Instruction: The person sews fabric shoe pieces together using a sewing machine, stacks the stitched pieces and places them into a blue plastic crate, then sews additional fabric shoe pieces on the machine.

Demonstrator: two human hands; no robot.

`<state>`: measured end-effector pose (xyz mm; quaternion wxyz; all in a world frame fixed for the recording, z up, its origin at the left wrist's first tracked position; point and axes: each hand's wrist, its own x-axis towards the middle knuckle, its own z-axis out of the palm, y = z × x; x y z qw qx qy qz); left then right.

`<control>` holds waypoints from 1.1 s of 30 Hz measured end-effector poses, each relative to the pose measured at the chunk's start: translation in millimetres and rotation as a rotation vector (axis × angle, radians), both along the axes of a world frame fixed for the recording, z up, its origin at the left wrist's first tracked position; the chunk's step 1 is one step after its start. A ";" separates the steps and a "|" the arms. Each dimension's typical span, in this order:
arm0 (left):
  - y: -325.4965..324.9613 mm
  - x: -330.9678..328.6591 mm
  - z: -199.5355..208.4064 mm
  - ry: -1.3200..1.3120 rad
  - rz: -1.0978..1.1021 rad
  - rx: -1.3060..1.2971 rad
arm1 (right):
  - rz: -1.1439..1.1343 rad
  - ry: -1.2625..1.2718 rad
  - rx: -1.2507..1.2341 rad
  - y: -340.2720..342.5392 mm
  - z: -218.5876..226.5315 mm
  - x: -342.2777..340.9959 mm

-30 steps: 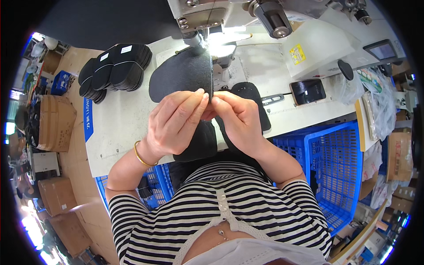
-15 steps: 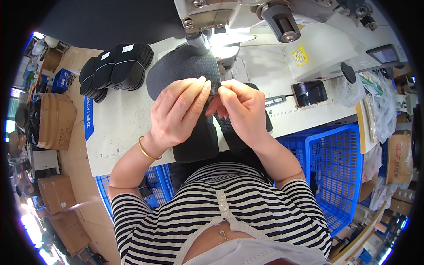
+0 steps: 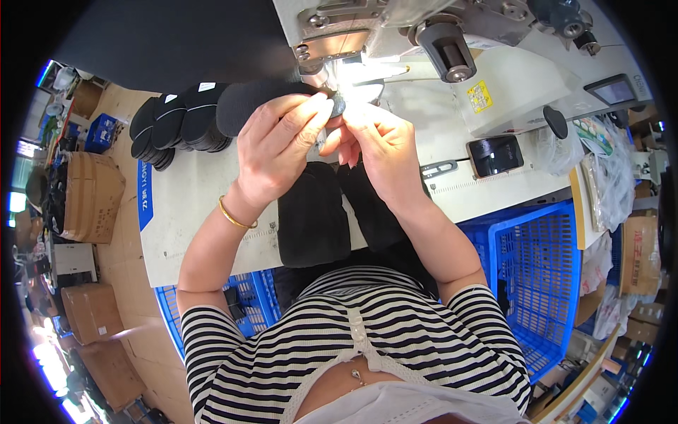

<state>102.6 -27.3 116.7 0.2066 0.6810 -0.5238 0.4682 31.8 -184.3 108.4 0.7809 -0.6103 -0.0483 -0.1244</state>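
Several cardboard boxes (image 3: 92,201) are standing at the left of the frame, and a blue basket (image 3: 538,275) is sitting beside the surface (image 3: 194,208) at the lower right. That white surface is stretching across the middle, carrying a sewing machine (image 3: 522,88) at the upper right, a phone (image 3: 496,157) at the right and bundled black pads (image 3: 201,124) at the upper left. One black cloth piece (image 3: 244,106) is hanging above centre near the machine's light, its long axis running roughly left to right, its rounded end pointing left. The left hand (image 3: 282,138) is pinching its right end; the right hand (image 3: 381,145) is curling beside that end, glare hiding whether it is gripping.
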 end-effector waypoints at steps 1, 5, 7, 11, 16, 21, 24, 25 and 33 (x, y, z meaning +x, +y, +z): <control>0.0 2.8 0.2 -0.006 0.002 0.000 | 0.000 -0.001 0.000 0.1 -1.2 -1.0; -3.0 10.3 2.8 -0.015 0.008 0.003 | 0.016 0.013 -0.011 -2.4 -9.0 -6.9; -5.5 12.2 2.0 -0.038 0.038 -0.021 | 0.020 0.023 -0.019 -4.4 -10.7 -9.6; -8.7 9.2 3.8 -0.013 0.064 -0.011 | 0.060 0.048 -0.066 -6.6 -13.0 -11.9; -8.1 7.2 4.6 -0.007 0.079 0.000 | 0.088 0.057 -0.039 -3.1 -12.7 -14.2; -9.6 2.8 5.1 0.005 0.115 0.021 | 0.117 0.078 -0.002 2.4 -13.6 -16.9; -14.5 -8.1 7.6 0.105 0.155 0.036 | 0.126 0.095 0.001 4.9 -14.2 -17.7; -15.9 -10.3 8.6 0.178 0.168 0.027 | 0.126 0.096 0.001 5.6 -15.3 -17.4; -4.6 -2.2 1.6 0.141 0.126 0.055 | 0.176 0.131 -0.014 6.0 -19.7 -20.0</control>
